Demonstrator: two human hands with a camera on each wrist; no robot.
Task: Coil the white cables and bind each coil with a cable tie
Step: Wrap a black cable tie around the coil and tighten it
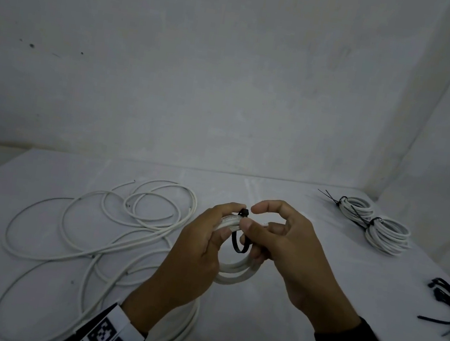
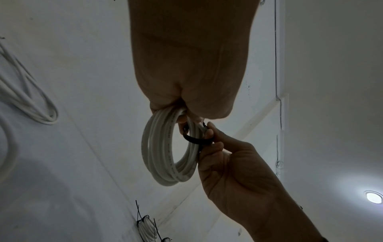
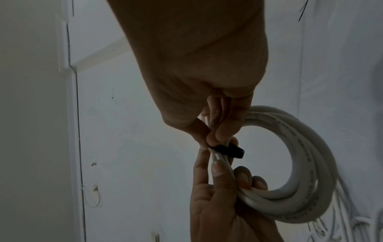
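the left hand and the right hand are raised together above the white table, both holding one small coil of white cable. the left hand's fingers are curled round the top of the coil, thumb pressed on the strands, and the rest of the coil hangs below between the two palms. the right hand pinches the same bundle of strands just beside the left thumb, its index finger lifted and bent over the top. a black cable tie is looped loosely around the strands between the two hands, its head sitting on top by the left fingertips. to the left on the table lies a loose sprawl of white cables, uncoiled. at the right edge is a small heap of spare black ties. farther back on the right, near the wall, two bound coils lie touching each other, each with a black tie around it.
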